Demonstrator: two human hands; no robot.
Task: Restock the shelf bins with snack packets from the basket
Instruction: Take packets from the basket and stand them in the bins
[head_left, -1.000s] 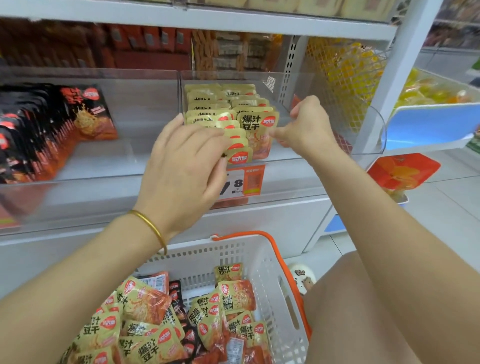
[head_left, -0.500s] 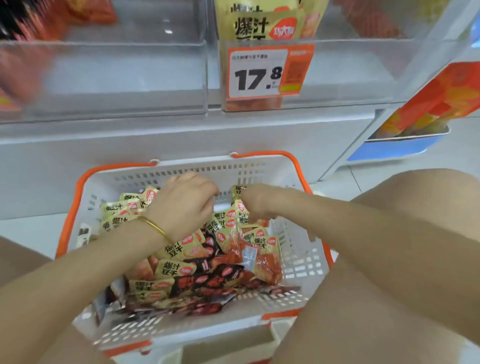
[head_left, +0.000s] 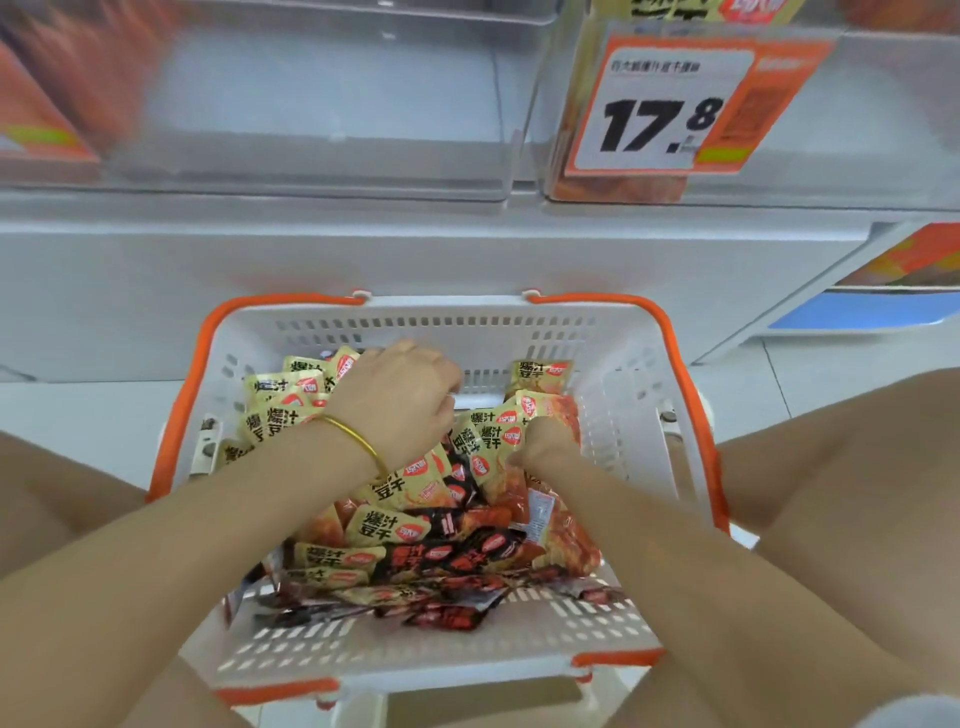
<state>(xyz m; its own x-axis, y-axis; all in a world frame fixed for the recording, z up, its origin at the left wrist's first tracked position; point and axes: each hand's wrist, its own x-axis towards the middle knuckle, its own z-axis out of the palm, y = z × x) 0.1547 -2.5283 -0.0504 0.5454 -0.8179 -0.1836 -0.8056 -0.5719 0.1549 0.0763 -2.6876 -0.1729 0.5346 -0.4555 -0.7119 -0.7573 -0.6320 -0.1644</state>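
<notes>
1. While both arms reach down into the basket (head_left: 613, 358), the left hand (head_left: 400, 405), a gold bangle (head_left: 358, 441) at its wrist, sits knuckles-up with fingers curled down among the yellow snack packets (head_left: 387, 527); whether it actually has hold of one cannot be told, since the fingertips are hidden.
2. Just beside it, the right hand (head_left: 543, 447) is curled and seems to pinch the edge of a yellow-and-orange packet (head_left: 540, 410) near the basket's right wall, though the hold is partly hidden.
3. Around the hands, yellow packets lie heaped toward the far and left side of the white, orange-handled basket, with dark red-and-black packets (head_left: 457, 556) spread beneath and nearer the person.
4. Above, the clear shelf bins wait: the left bin (head_left: 322, 104) shows much bare floor, while the right bin (head_left: 883, 104), behind the 17.8 price tag (head_left: 670, 104), holds matching yellow packets.
5. Doing this step well likely means gathering only one flavour, squaring the packets into a stack facing one way, and gripping by the edges so the slippery film does not fan out on the lift.
</notes>
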